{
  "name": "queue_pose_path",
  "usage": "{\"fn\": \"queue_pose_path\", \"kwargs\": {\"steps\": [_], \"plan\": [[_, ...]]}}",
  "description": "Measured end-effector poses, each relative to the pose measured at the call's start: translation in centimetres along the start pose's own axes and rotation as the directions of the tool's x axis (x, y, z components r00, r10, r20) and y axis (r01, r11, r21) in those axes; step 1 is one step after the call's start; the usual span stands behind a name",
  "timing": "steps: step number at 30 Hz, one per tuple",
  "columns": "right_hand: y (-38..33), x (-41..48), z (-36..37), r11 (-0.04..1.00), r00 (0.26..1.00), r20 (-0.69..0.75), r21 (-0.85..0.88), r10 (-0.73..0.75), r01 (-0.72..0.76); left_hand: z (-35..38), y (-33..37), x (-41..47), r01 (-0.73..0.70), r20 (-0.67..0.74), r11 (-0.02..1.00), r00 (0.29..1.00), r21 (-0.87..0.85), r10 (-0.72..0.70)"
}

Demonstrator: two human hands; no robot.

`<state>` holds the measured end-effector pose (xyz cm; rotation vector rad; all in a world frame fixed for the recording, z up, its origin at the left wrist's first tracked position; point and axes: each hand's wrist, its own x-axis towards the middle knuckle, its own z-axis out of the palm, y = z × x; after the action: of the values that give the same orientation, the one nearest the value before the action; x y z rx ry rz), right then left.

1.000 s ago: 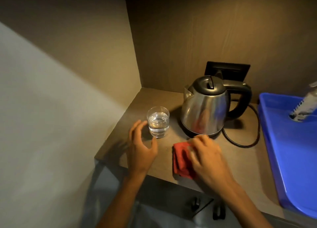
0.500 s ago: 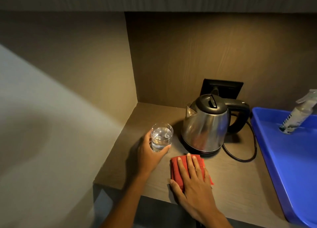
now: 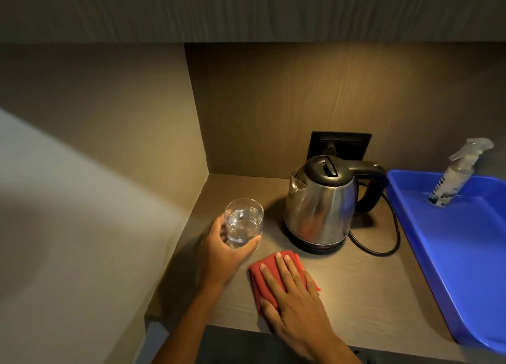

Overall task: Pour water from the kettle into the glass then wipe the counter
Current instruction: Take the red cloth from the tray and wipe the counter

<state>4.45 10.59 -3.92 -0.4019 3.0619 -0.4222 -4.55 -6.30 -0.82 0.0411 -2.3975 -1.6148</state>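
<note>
A clear glass (image 3: 244, 221) partly filled with water is held in my left hand (image 3: 223, 254), fingers wrapped round its lower part; I cannot tell whether it is just off the counter (image 3: 364, 292) or resting on it. The steel kettle (image 3: 320, 204) with black lid and handle stands upright on its base to the right of the glass. My right hand (image 3: 291, 295) lies flat, fingers spread, on a folded red cloth (image 3: 262, 278) in front of the kettle.
A blue plastic tray (image 3: 465, 257) fills the right side, with a spray bottle (image 3: 456, 172) standing in its far corner. The kettle's black cord (image 3: 388, 243) loops between kettle and tray. A black wall socket (image 3: 339, 144) sits behind the kettle. Walls close the left and back.
My left hand closed round the glass. My right hand flattened on the red cloth. The camera view tilted upward.
</note>
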Motion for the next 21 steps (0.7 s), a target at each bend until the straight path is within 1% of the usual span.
{"fn": "queue_pose_path", "kwargs": {"steps": [1,3,5,7,9,11,13,16,18,21], "plan": [[0.0,1.2,0.4,1.0,1.0,0.006,0.031,0.001,-0.001,-0.6,0.1,0.0,-0.008,-0.019,1.0,1.0,-0.012,0.008],[-0.3,3.7,0.7,0.999,0.999,-0.035,0.048,0.01,-0.009,-1.9,0.4,-0.1,-0.035,-0.063,0.999,0.997,0.001,0.035],[-0.8,6.3,0.9,0.994,0.995,-0.047,0.073,0.088,-0.084,-3.1,0.4,-0.1,-0.06,-0.1,0.998,0.993,0.036,0.063],[-1.3,9.2,0.9,0.985,0.986,-0.071,0.091,0.151,-0.145,-4.3,0.3,-0.3,-0.053,-0.129,0.997,0.99,0.055,0.059],[-1.9,11.7,0.7,0.984,0.985,-0.044,0.08,0.166,-0.162,-5.3,0.1,-0.7,-0.043,-0.148,0.996,0.988,0.074,0.054],[-2.5,13.2,0.4,0.993,0.995,0.004,0.059,0.1,-0.1,-6.1,-0.2,-1.1,-0.054,-0.163,0.994,0.984,0.091,0.068],[-2.7,13.3,0.6,0.999,0.999,0.045,0.041,-0.013,0.011,-6.7,-0.3,-1.3,-0.051,-0.175,0.995,0.982,0.085,0.065],[-2.5,11.2,1.1,0.988,0.987,0.051,0.032,-0.153,0.152,-6.8,-0.5,-1.6,-0.043,-0.175,0.997,0.983,0.071,0.055],[-2.0,9.4,1.2,0.982,0.981,0.047,0.037,-0.188,0.186,-6.4,-0.4,-1.8,-0.04,-0.156,0.997,0.986,0.059,0.049],[-1.2,6.8,0.8,0.983,0.982,0.049,0.008,-0.182,0.182,-5.4,-0.3,-2.1,-0.021,-0.105,1.0,0.994,0.018,0.022]]}}
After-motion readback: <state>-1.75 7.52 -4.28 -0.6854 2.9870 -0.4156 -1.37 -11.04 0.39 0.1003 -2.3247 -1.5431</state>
